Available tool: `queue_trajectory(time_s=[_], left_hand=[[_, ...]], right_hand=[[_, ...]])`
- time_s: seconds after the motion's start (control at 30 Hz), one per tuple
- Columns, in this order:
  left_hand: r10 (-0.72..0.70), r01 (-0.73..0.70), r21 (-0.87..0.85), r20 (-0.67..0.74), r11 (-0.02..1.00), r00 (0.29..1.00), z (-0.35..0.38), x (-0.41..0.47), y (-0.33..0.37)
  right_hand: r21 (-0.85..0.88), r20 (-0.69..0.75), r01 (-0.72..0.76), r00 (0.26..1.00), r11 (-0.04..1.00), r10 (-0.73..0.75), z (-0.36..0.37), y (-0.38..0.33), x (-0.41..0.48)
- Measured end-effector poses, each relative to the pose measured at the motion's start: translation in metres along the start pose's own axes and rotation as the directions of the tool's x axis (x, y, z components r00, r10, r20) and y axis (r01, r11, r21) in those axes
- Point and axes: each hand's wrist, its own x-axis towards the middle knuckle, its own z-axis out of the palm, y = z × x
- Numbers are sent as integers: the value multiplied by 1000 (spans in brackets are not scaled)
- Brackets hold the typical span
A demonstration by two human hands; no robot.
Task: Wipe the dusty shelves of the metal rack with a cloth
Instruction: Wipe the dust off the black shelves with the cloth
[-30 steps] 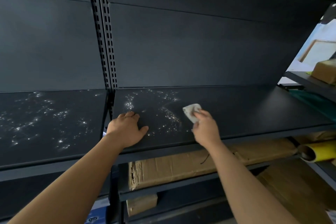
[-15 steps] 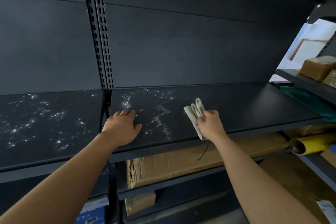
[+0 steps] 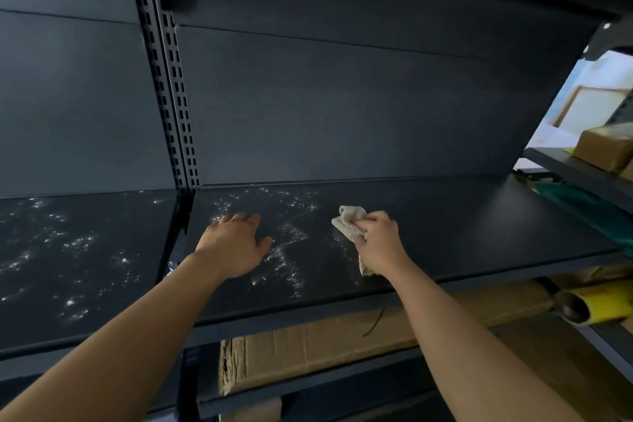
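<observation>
A dark metal shelf [image 3: 479,233] runs across the middle of the rack, with white dust specks [image 3: 287,250] on its left half. My right hand [image 3: 378,243] grips a crumpled pale cloth [image 3: 347,223] and presses it on the shelf just right of the specks. Part of the cloth hangs below my palm. My left hand [image 3: 233,243] lies flat on the shelf's left part, fingers spread, holding nothing. The neighbouring shelf [image 3: 78,260] to the left is heavily speckled with dust.
A slotted upright post [image 3: 168,79] divides the two bays. Below the shelf lies a long cardboard box [image 3: 342,349]. A yellow roll [image 3: 596,305] sticks out at the lower right. Another rack at the right carries a brown box [image 3: 603,147] and green material [image 3: 579,202].
My right hand has pulled the cloth toward the front edge and then pushed it back onto the shelf. The left hand has stayed flat in place. The view has tilted slightly.
</observation>
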Motion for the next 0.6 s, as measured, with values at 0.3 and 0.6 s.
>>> queue_trajectory(time_s=[0.3,0.6], left_hand=[[-35,35,23,18,999,999,10,18,4],[-49,49,-10,4,999,999,18,24,-2]], right_hand=[[-1,-301,-71,951,998,67,-28,46,26],[-75,-69,-136,989,988,131,-17,58,25]])
